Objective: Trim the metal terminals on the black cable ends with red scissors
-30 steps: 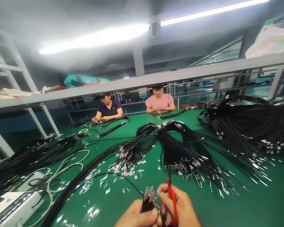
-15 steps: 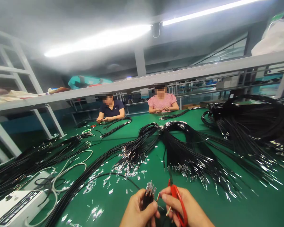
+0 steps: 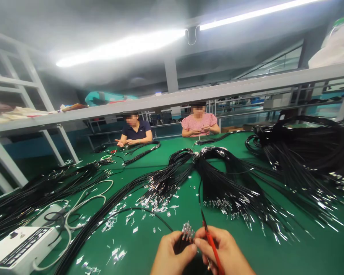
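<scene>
My left hand [image 3: 172, 255] is closed round a bundle of thin black cables [image 3: 187, 233], whose silvery and coppery ends stick up above my thumb. Close against it, my right hand [image 3: 225, 248] grips red-handled scissors [image 3: 212, 244] in the palm, the dark blades pointing away from me. The thumb and fingertip of this hand pinch together beside the cable ends. Whatever thin piece is between them is too small to make out. A small brass-coloured end shows below the right fingers.
Large bundles of black cable [image 3: 226, 187] lie ahead on the green table [image 3: 149, 252], with more at far right and left. Silvery scraps [image 3: 114, 217] are scattered left of my hands. A white box [image 3: 25, 248] with a pale cord stands front left. Two people sit across the table.
The scissors have turned in my right hand, so their handles look narrower. My right fingertips have moved closer to the bundle. The co-worker at left has opened a hand.
</scene>
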`<state>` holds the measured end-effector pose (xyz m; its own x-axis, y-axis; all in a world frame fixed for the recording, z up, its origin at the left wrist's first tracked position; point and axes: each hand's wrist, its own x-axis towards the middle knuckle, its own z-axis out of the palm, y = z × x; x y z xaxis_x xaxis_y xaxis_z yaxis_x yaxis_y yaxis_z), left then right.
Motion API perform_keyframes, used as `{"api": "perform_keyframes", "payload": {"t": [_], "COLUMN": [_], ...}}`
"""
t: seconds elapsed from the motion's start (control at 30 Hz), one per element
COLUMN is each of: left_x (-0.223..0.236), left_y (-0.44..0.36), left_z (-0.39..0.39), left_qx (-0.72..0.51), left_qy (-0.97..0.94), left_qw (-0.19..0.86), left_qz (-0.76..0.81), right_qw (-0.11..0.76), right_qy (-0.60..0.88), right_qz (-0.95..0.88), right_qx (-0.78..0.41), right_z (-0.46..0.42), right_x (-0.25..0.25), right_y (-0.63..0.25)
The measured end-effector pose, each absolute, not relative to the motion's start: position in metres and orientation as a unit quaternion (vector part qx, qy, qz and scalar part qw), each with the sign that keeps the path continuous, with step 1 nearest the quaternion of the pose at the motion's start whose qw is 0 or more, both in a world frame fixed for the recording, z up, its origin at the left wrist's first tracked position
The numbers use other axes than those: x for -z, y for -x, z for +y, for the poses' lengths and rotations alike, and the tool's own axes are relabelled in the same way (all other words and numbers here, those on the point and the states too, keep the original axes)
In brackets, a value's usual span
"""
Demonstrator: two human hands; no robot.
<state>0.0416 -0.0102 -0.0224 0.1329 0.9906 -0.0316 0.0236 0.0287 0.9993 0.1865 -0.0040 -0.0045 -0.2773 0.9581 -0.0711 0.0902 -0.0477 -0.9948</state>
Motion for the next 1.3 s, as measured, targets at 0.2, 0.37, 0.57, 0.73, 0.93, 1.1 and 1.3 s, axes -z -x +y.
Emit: {"api": "perform_keyframes", "payload": {"t": [0.2,0.37,0.57,0.73,0.93,1.1,1.3], "left_x": [0.011,0.004,0.016,0.02,0.014,0.014,0.021], "left_y": [-0.045,-0.043,-0.044,-0.045,-0.043,-0.044,-0.044], "left_z": [-0.014,-0.016,-0.013,-0.013,-0.015,-0.015,-0.013], "left_qx": [-0.471,-0.467,-0.457,-0.463,-0.464,-0.488,-0.499], "left_qy": [-0.494,-0.495,-0.513,-0.499,-0.514,-0.503,-0.493], "left_qw": [0.552,0.536,0.527,0.547,0.524,0.512,0.518], "left_qz": [0.478,0.499,0.501,0.487,0.497,0.496,0.49], "right_qw": [0.398,0.392,0.395,0.403,0.395,0.396,0.397], "right_qy": [0.469,0.455,0.446,0.465,0.457,0.455,0.468], "right_qz": [-0.595,-0.564,-0.563,-0.586,-0.568,-0.565,-0.581], "right_qx": [-0.517,-0.567,-0.572,-0.527,-0.559,-0.563,-0.535], "right_z": [-0.007,-0.001,-0.003,-0.006,-0.005,-0.002,-0.006], "right_x": [0.008,0.019,0.021,0.021,0.021,0.02,0.016], "right_y": [-0.187,-0.187,-0.187,-0.187,-0.185,-0.184,-0.183]}}
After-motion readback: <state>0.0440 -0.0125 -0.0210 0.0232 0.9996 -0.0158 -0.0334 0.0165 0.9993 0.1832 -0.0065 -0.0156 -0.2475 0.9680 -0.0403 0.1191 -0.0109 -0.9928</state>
